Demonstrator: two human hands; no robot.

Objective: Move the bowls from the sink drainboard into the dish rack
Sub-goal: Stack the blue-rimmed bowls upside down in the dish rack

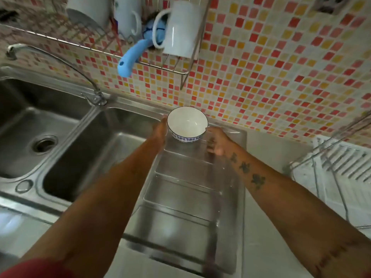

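A white bowl [187, 122] with a blue patterned outside stands upright at the far end of the steel drainboard [180, 197], close to the tiled wall. My left hand [159, 130] lies against the bowl's left side, fingers stretched out. My right hand [215, 140] is at the bowl's right side, its fingertips at the rim; the image is blurred, so whether it touches is unclear. Neither hand has lifted the bowl. A wire dish rack [331, 167] over a white ribbed tray sits at the right edge.
A double steel sink [60, 137] with a curved tap [60, 59] lies to the left. A wall-mounted wire shelf [156, 65] above holds white mugs [180, 29] and a blue-handled brush [130, 59]. Grey countertop [271, 149] separates the drainboard from the rack.
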